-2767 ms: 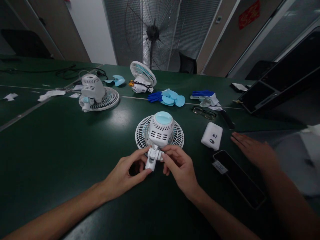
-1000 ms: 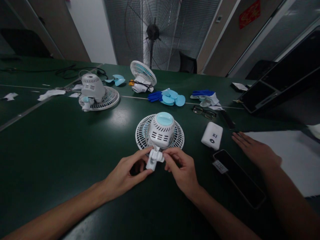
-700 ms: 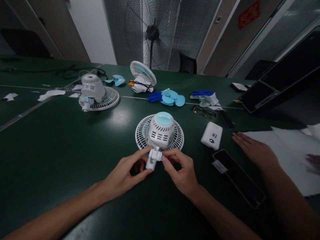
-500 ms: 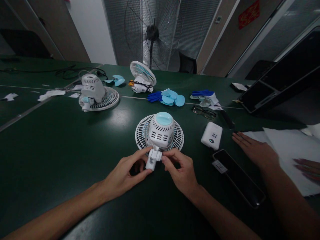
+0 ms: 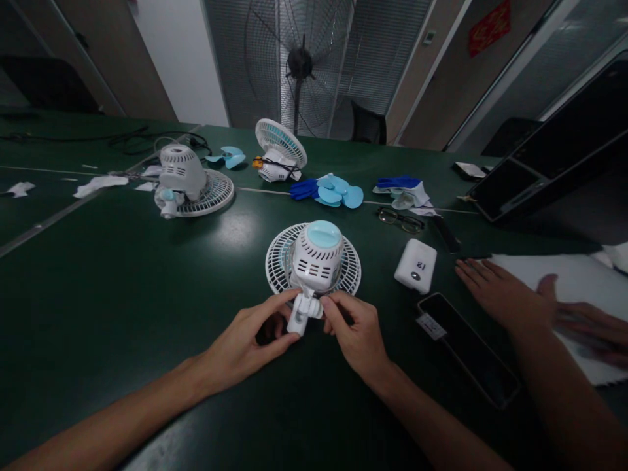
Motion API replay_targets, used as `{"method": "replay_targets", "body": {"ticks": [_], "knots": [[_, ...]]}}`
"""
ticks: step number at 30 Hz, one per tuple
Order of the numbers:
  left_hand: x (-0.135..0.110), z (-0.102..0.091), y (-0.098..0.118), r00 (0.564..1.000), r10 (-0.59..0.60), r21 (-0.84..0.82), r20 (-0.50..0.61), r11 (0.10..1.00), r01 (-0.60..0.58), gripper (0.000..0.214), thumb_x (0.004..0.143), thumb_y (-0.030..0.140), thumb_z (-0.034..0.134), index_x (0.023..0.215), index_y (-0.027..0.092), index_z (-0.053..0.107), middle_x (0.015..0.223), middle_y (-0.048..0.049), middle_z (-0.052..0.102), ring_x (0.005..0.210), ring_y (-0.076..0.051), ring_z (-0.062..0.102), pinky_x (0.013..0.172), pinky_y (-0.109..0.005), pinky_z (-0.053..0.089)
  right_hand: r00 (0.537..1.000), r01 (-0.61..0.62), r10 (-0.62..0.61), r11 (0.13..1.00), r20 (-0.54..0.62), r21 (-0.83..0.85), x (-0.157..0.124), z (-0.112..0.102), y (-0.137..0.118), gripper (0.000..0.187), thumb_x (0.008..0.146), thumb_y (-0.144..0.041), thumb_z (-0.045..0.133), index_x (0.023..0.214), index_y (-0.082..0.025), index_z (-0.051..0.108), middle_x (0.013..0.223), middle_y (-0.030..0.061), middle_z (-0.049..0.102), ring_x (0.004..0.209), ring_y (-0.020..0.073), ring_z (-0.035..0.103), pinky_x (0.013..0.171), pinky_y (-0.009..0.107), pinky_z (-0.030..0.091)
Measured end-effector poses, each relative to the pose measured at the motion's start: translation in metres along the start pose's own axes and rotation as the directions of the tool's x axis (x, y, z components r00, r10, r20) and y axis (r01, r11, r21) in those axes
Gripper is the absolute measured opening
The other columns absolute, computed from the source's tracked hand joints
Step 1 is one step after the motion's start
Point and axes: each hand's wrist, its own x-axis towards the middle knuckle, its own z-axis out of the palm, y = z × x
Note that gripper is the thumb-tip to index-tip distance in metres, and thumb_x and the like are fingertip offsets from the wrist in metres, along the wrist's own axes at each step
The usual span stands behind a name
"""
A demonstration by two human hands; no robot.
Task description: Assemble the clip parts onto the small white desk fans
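A small white fan (image 5: 316,265) with a pale blue cap on its motor housing lies grille-down on the dark green table in front of me. Its white clamp bracket (image 5: 298,320) points toward me. My left hand (image 5: 248,337) pinches this bracket from the left, thumb at its lower end and index finger near its top. At the bracket's right side, my right hand (image 5: 356,330) grips a small white knob (image 5: 316,308) between thumb and index finger. The fingertips partly hide the knob.
A white box-shaped device (image 5: 415,265) and a black phone (image 5: 466,347) lie to the right, near another person's hands (image 5: 505,294) and papers. Farther back are glasses (image 5: 401,220), gloves (image 5: 400,190), blue fan blades (image 5: 338,191) and two more fans (image 5: 181,173).
The bracket and my right fingers have shifted very slightly right. On the right, the other person's far hand has moved left over the papers, and a sheet has been turned or moved.
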Motion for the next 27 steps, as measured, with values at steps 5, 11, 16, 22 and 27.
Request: {"method": "replay_targets", "body": {"ticks": [5, 11, 16, 22, 27], "knots": [[0.0004, -0.0002, 0.0011, 1.000, 0.016, 0.001, -0.011, 1.000, -0.016, 0.062, 0.097, 0.026, 0.067, 0.153, 0.031, 0.041, 0.106, -0.0018, 0.071, 0.077, -0.014, 0.067, 0.070, -0.027, 0.055, 0.999, -0.040, 0.042, 0.996, -0.026, 0.081, -0.0012, 0.0019, 0.0055, 0.017, 0.100, -0.035, 0.062, 0.092, -0.021, 0.069, 0.069, -0.0019, 0.065, 0.053, 0.0117, 0.061, 0.049, 0.023, 0.049], [0.0014, -0.0010, 0.0036, 1.000, 0.011, -0.011, -0.008, 1.000, -0.011, 0.061, 0.098, 0.026, 0.066, 0.153, 0.031, 0.041, 0.105, -0.0022, 0.070, 0.077, -0.014, 0.066, 0.068, -0.027, 0.055, 0.999, -0.020, 0.023, 0.996, -0.035, 0.085, -0.0001, 0.0021, 0.0074, 0.014, 0.098, -0.031, 0.065, 0.090, -0.021, 0.070, 0.073, -0.0001, 0.067, 0.058, 0.0128, 0.063, 0.050, 0.024, 0.049], [0.0012, -0.0011, 0.0031, 1.000, 0.018, -0.019, -0.018, 1.000, -0.018, 0.060, 0.098, 0.026, 0.066, 0.152, 0.031, 0.041, 0.105, -0.0025, 0.070, 0.077, -0.014, 0.066, 0.068, -0.027, 0.055, 0.999, -0.014, 0.018, 0.995, -0.040, 0.094, 0.0004, 0.0011, 0.0045, 0.011, 0.096, -0.029, 0.066, 0.091, -0.020, 0.070, 0.077, 0.0015, 0.069, 0.060, 0.0135, 0.064, 0.051, 0.025, 0.050], [0.0008, -0.0009, 0.0027, 1.000, 0.004, -0.007, -0.016, 1.000, -0.004, 0.060, 0.097, 0.026, 0.067, 0.152, 0.032, 0.042, 0.104, -0.0006, 0.070, 0.076, -0.013, 0.065, 0.068, -0.026, 0.054, 1.000, 0.008, -0.006, 0.998, -0.027, 0.056, -0.0009, 0.0010, 0.0073, 0.006, 0.094, -0.024, 0.066, 0.089, -0.021, 0.069, 0.078, 0.0005, 0.067, 0.061, 0.0131, 0.061, 0.054, 0.026, 0.048], [0.0008, -0.0007, 0.0016, 0.999, -0.008, -0.013, -0.043, 1.000, 0.007, 0.060, 0.097, 0.026, 0.067, 0.151, 0.033, 0.042, 0.103, 0.0006, 0.069, 0.076, -0.012, 0.065, 0.069, -0.025, 0.054, 0.996, 0.088, -0.087, 0.996, -0.027, 0.025, -0.0011, 0.0008, 0.0036, 0.006, 0.092, -0.019, 0.066, 0.087, -0.021, 0.068, 0.078, -0.0006, 0.064, 0.063, 0.0128, 0.058, 0.057, 0.026, 0.046]]}}
